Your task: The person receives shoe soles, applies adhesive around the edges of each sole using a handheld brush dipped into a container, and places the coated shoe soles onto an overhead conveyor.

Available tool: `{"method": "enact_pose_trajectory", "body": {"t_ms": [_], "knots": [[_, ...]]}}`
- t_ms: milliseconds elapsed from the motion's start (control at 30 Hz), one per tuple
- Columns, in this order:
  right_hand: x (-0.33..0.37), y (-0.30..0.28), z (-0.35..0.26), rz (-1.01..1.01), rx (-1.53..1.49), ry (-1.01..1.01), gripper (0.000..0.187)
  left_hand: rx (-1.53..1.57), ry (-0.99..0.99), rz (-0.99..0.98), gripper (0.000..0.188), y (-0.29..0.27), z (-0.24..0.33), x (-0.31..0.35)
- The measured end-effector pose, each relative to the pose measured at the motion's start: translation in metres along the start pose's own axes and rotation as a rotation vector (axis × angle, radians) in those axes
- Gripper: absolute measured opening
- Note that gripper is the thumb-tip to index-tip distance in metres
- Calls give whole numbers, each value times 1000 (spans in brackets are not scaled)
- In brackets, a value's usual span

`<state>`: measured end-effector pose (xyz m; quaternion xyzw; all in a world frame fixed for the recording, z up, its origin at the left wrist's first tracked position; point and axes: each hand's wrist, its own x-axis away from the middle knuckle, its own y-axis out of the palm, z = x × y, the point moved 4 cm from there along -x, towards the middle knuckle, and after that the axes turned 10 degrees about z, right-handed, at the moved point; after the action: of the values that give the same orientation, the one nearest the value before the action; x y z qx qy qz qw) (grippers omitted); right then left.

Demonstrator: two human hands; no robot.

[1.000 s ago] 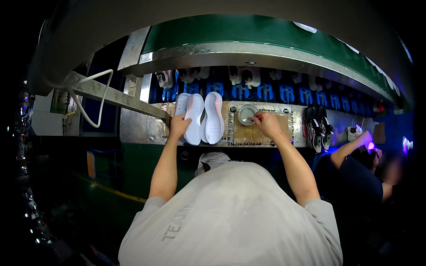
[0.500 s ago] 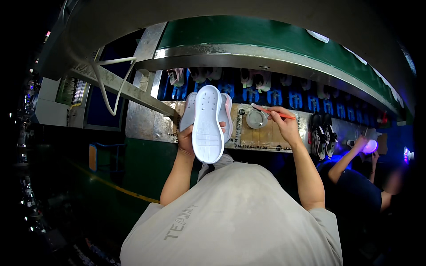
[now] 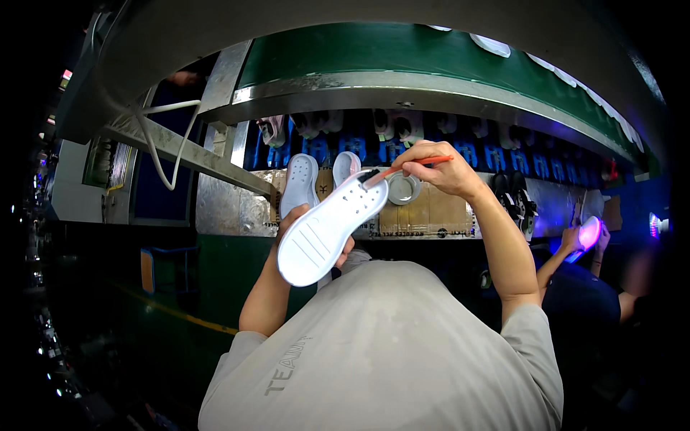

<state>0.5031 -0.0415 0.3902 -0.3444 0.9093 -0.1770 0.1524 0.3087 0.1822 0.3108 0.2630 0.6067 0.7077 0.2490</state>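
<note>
A white shoe sole (image 3: 322,233) is held tilted in front of me, its far end leaning right. My left hand (image 3: 292,217) is closed around its edges, with the palm hidden beneath it. Between the fingers of my right hand (image 3: 444,172) is a brush (image 3: 431,160) with an orange handle. Its bristle end meets the sole's far end, beside a group of small holes. Just beyond the sole stands a cup (image 3: 404,188) with pale contents. Two more soles, a grey-white one (image 3: 299,181) and a pinkish-white one (image 3: 346,165), rest on the bench behind.
Cardboard (image 3: 431,213) covers part of the metal bench (image 3: 233,208). Dark shoes (image 3: 514,202) stand to the right. A metal-edged green belt (image 3: 374,54) runs overhead, above shoes on blue holders (image 3: 467,152). A co-worker's hands (image 3: 575,241) hold a lit sole at far right.
The brush has moved from above the cup to the sole's far end. My left hand has tilted the sole to the right, and the two soles behind it now show apart.
</note>
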Motion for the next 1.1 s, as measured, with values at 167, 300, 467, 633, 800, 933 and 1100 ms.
{"method": "enact_pose_trajectory", "body": {"t_ms": [167,300,467,633,800,933,1100], "knots": [[19,15,4,117,23,88,19,-143,160,247,87,0,11,-10],[37,31,-15,146,-44,4,17,-597,395,190,91,9,25,-26],[56,33,-40,83,-68,-127,15,-638,606,362,93,13,46,-29],[72,34,-59,41,-19,-57,12,-801,777,487,96,-1,67,-17],[83,46,-52,130,-199,274,15,-957,931,546,103,11,70,-21],[83,60,-43,209,-431,493,24,-1104,1110,576,113,19,66,-26],[71,71,-40,291,-636,499,34,-1089,1170,576,124,21,52,-36]]}}
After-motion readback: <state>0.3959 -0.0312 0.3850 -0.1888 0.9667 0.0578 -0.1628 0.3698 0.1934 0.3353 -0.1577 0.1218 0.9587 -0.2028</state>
